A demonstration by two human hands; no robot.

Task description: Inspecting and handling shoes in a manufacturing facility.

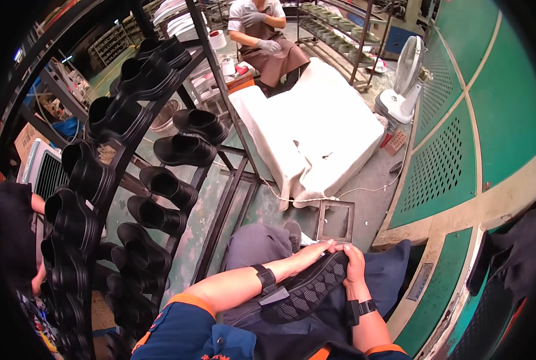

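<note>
A black shoe point(308, 291) lies across my lap with its patterned sole turned up and its toe pointing away to the right. My left hand point(313, 254) grips the shoe's far side near the toe, its fingers partly hidden behind the shoe. Around the toe's right side wraps my right hand point(355, 264), and the fingertips of both hands meet at the toe. A small grey piece point(275, 296) shows at the shoe's heel-end side; what it is I cannot tell. Dark bands sit on both my wrists.
A metal rack point(187, 255) with several black shoes point(155, 214) stands close on my left. Ahead, a white cloth point(316, 129) covers something bulky, with a gloved person point(268, 45) seated behind. Green machine panels point(439, 162) and a fan point(403, 81) stand right. A metal frame point(335, 221) lies nearby.
</note>
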